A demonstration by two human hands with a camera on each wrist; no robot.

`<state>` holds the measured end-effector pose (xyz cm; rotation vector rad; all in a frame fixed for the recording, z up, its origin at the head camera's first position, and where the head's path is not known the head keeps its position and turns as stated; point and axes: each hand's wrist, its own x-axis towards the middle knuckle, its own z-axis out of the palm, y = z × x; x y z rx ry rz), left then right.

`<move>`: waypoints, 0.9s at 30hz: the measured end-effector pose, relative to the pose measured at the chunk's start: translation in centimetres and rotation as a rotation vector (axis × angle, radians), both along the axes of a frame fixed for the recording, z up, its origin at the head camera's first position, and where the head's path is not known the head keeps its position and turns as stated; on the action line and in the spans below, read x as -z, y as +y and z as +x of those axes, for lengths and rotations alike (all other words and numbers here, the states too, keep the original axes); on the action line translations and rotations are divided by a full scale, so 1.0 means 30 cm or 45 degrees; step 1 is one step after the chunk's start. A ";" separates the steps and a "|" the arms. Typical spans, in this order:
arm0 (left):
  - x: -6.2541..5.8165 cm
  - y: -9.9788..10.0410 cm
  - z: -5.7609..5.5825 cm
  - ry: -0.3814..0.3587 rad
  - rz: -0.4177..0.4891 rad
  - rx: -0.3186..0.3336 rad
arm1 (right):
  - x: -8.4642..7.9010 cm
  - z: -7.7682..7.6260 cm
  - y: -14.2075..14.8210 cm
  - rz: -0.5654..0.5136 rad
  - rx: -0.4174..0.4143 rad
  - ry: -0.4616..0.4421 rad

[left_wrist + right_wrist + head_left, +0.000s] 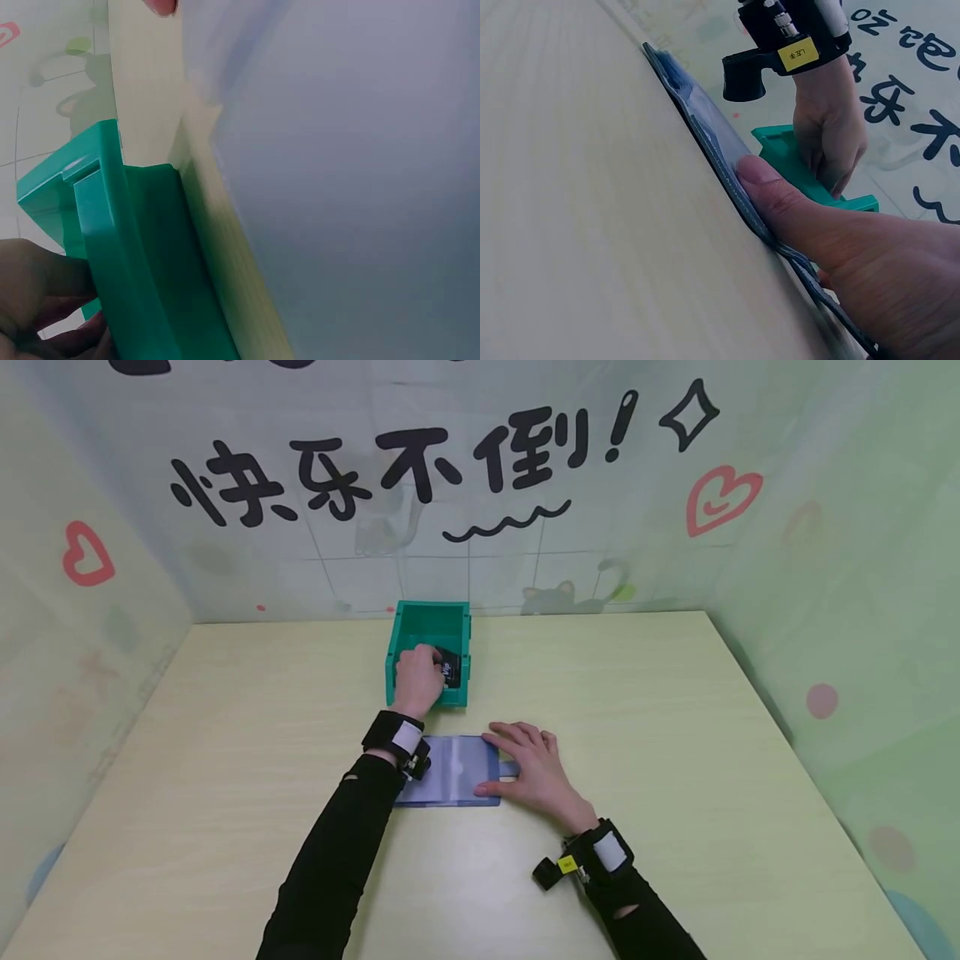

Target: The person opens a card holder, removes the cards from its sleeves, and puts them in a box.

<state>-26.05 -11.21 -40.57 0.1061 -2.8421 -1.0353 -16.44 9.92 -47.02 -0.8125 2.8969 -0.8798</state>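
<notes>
My left hand (418,681) reaches into a green plastic bin (466,693), fingers bent downward. Beside those fingers is a black card (451,668) marked "Vip"; the fingertips are hidden, so I cannot tell whether they grip it. A bluish card holder (472,768) with clear sleeves lies opened flat on the table, in front of the bin. My right hand (536,772) rests at its right edge, with thumb and fingers spread. In the right wrist view the thumb (769,187) presses on the holder's inner side. Its strap tab (509,769) shows under the right hand.
The pale wooden table (285,718) meets a printed backdrop (337,577) just behind the bin. Side panels stand left and right. Each wrist wears a black strap with a small camera; the left one (416,764) overhangs the card holder's left part.
</notes>
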 end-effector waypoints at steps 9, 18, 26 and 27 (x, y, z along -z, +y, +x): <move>-0.005 0.021 0.015 -0.119 -0.158 0.049 | 0.005 -0.007 0.003 0.008 0.002 0.025; 0.003 0.020 0.020 -0.164 -0.238 0.099 | 0.001 -0.006 0.001 -0.003 -0.002 0.032; -0.009 -0.015 0.109 0.043 -0.089 0.213 | -0.001 -0.004 0.006 -0.011 0.002 0.042; -0.013 -0.026 0.129 0.059 -0.053 0.230 | -0.001 -0.003 0.008 -0.023 0.003 0.044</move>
